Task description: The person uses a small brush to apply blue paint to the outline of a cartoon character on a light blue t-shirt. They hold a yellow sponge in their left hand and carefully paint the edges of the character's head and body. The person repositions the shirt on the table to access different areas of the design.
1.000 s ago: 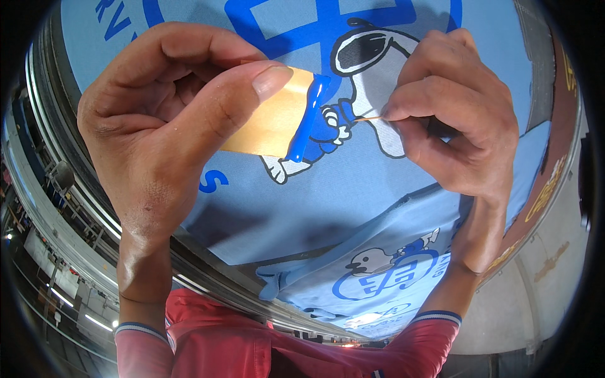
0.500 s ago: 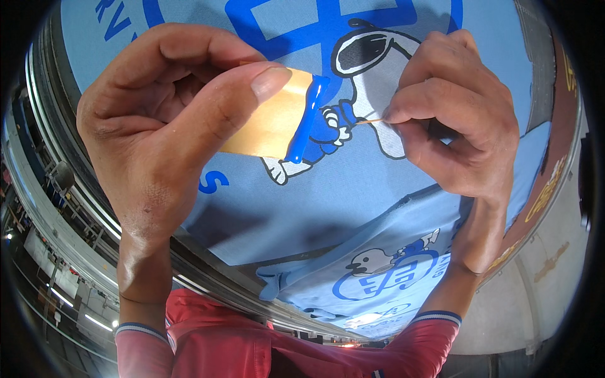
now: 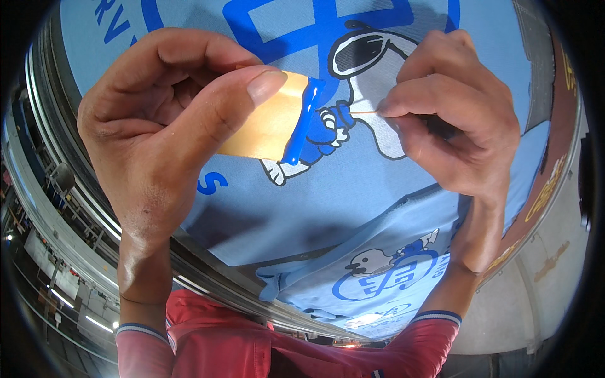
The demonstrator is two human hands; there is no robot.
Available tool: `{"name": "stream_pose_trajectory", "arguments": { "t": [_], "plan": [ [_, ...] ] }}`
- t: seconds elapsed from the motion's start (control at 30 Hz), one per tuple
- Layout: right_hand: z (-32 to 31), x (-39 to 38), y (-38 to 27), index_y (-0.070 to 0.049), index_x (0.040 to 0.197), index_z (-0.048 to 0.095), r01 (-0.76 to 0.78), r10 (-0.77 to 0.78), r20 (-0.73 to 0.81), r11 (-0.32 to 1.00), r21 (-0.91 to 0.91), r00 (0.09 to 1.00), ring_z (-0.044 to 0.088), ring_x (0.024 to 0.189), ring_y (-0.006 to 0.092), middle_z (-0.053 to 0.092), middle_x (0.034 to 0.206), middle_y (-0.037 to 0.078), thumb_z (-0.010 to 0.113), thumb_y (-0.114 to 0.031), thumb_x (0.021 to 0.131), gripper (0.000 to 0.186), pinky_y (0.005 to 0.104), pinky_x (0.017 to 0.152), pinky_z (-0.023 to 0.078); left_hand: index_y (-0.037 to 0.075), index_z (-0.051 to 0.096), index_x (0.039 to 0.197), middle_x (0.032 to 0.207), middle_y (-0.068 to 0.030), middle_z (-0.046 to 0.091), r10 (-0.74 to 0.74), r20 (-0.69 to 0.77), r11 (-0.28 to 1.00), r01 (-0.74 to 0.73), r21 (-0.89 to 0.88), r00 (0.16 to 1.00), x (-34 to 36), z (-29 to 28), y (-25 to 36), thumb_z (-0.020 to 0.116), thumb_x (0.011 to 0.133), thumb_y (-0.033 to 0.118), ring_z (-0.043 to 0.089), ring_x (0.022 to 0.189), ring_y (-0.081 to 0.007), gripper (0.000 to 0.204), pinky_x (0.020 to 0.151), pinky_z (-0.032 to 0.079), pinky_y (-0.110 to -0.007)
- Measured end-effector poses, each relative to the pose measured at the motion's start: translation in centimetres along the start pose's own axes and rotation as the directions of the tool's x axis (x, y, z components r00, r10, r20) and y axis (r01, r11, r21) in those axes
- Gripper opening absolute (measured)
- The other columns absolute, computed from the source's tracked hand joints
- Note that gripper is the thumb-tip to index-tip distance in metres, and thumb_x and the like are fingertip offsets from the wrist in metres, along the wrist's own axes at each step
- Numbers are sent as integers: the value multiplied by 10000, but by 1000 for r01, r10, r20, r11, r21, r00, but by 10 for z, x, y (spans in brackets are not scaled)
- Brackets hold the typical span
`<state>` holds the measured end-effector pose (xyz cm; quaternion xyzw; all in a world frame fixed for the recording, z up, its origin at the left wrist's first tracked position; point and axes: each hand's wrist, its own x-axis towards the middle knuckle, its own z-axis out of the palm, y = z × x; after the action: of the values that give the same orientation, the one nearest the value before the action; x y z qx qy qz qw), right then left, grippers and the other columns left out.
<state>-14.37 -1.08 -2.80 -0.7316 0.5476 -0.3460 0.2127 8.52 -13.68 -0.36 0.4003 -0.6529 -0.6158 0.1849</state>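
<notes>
Between the thumb and fingers of my left hand (image 3: 170, 120) is a tan piece of card (image 3: 271, 129), its right edge coated with thick, wet blue ink (image 3: 301, 126). My right hand (image 3: 457, 116) pinches a thin, pale stick (image 3: 364, 113), whose tip points left at the blue collar of a printed cartoon dog. Beneath both hands lies a light blue fabric piece (image 3: 302, 217) bearing the dog in white, black and blue, with large blue lettering around it. Whether the stick's tip touches the cloth I cannot tell.
Nearer to me, a second light blue printed fabric (image 3: 384, 277) lies partly folded. A metal rail (image 3: 94, 211) runs along the table's left and near edge. At the right, a brown border (image 3: 548, 189) with yellow marks edges the table, with pale floor (image 3: 535, 271) beyond.
The stick in my right hand has shifted slightly left and up and now lies nearly level. My left hand and the card have moved slightly left.
</notes>
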Motion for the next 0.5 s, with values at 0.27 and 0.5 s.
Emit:
{"name": "stream_pose_trajectory", "arguments": {
  "t": [0.27,0.5],
  "plan": [
    [3,9,-1,-91,825,706,44,-43,13,998,-36,999,539,635,139,585,696,29,690,53,559,303,319,634,334,-9,667,936,885,-86,689,5,0,1000,-5,6,1000,1,-1,-1,731,796,43,645,790,-126,163,770,500,-246],
    [2,6,-2,-102,820,705,49,-49,12,998,-40,999,534,632,138,582,693,22,689,48,551,309,319,632,335,-1,668,936,886,-84,690,15,2,1000,-15,13,1000,1,0,-1,731,801,50,647,792,-124,157,773,503,-247]
  ]
}}
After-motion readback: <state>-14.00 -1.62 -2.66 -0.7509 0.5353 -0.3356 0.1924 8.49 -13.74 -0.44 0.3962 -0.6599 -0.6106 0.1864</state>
